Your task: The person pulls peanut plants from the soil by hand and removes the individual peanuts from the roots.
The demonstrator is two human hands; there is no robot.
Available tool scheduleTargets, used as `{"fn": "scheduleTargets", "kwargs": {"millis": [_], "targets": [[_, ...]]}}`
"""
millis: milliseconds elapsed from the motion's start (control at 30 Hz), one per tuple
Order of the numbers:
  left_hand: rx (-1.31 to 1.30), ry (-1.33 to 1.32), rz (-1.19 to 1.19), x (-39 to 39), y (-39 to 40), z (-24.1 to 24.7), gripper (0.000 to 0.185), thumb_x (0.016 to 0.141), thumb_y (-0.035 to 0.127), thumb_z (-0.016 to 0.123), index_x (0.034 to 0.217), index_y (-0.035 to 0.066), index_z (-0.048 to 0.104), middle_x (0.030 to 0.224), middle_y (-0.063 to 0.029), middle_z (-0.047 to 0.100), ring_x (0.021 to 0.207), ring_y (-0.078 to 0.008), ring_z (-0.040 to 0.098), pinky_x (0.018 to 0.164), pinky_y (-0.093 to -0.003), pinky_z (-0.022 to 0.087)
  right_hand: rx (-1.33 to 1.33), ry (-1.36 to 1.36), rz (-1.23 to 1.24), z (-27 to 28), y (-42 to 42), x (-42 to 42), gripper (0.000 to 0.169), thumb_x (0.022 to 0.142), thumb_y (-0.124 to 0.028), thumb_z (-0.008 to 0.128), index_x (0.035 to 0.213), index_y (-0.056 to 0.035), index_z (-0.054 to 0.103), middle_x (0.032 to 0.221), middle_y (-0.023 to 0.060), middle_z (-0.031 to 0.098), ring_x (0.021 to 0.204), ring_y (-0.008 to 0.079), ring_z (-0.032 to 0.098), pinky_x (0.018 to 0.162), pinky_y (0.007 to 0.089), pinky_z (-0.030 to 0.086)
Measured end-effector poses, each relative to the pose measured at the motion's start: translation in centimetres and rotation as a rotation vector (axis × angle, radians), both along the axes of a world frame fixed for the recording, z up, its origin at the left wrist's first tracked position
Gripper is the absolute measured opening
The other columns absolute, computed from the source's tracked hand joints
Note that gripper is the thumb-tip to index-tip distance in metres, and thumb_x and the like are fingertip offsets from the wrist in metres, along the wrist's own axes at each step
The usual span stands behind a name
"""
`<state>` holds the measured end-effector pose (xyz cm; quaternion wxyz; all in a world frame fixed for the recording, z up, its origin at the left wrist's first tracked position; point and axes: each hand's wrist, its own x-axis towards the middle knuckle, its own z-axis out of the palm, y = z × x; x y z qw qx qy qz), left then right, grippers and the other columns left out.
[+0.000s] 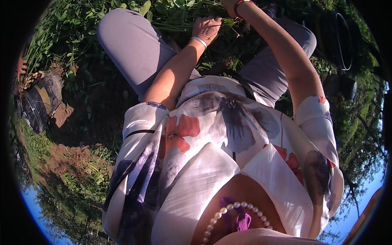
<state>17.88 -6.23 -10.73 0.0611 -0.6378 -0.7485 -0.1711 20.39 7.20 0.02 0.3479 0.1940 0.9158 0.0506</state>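
My left hand (206, 29), with a silver bangle at the wrist, is closed around a bundle of green plant stems (174, 26) between my knees. The stems run left from the fist, and some leaves (228, 22) stick out on its right. Just above and to the right is my right hand (229, 6), beside the upper stems, with a red bracelet on the wrist. The top edge of the picture cuts off its fingers, so its grip is hidden. Leafy green plants (165, 7) lie beyond my hands.
A black bucket (46, 95) lies tipped on soil at the left, with another person's hand (21, 65) near pulled plants (36, 55) above it. A dark round container (343, 41) is at the upper right. My bent knees (122, 27) flank the work area. Uprooted plants (88, 171) lie lower left.
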Motion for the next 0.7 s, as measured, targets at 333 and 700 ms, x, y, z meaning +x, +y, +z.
{"fn": "scheduleTargets", "kwargs": {"millis": [333,700], "targets": [[0.153,-0.041,-0.046,-0.1,0.4,-1.1,0.009,0.070,0.011,0.053,0.079,0.012,0.051,0.065,-0.0081,0.056,0.059,-0.0269,0.058,0.053,-0.0380,0.045,-0.097,-0.189,0.423,-1.7,2.4,2.8,0.023,0.070,-0.027,0.063,0.088,-0.0133,0.068,0.088,0.0080,0.066,0.084,0.0237,0.062,0.070,0.0355,0.050],[0.037,-0.054,-0.054,-0.3,0.0,-0.1,0.014,0.070,0.011,0.054,0.084,0.010,0.051,0.066,-0.0084,0.056,0.063,-0.0270,0.059,0.057,-0.0381,0.045,-0.032,0.216,0.094,-2.2,0.4,4.8,0.024,0.069,-0.008,0.062,0.093,-0.0123,0.063,0.090,0.0101,0.061,0.083,0.0269,0.061,0.068,0.0370,0.050]]}}
